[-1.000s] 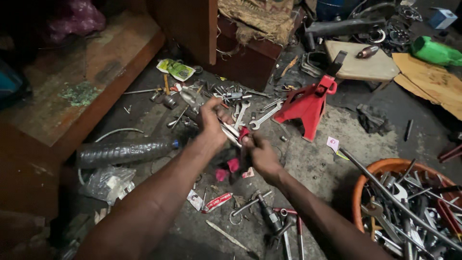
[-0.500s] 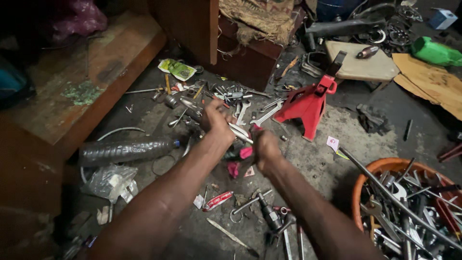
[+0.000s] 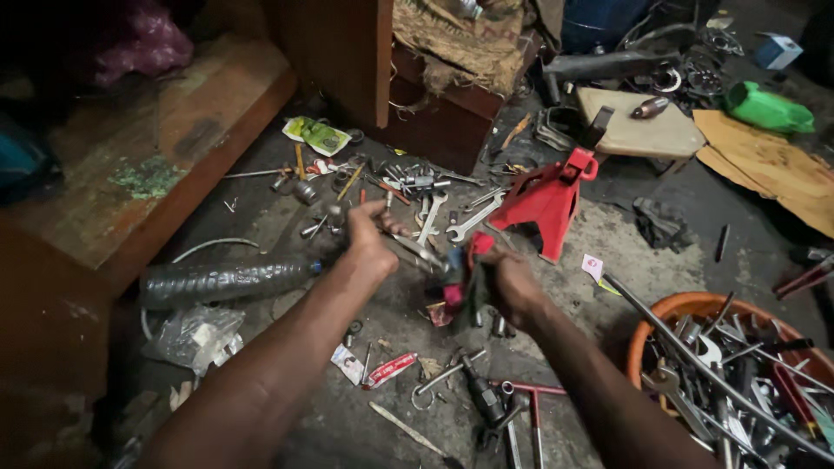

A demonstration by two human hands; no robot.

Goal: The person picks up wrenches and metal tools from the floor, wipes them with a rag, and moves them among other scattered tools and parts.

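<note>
Metal wrench (image 3: 417, 254) in closed left hand (image 3: 369, 239) fingers; right hand (image 3: 512, 282) apparently gripping red rag (image 3: 469, 278).

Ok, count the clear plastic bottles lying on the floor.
1: the clear plastic bottle lies on its side left of the left hand, beside the wooden platform. Clutter may hide others.
</note>
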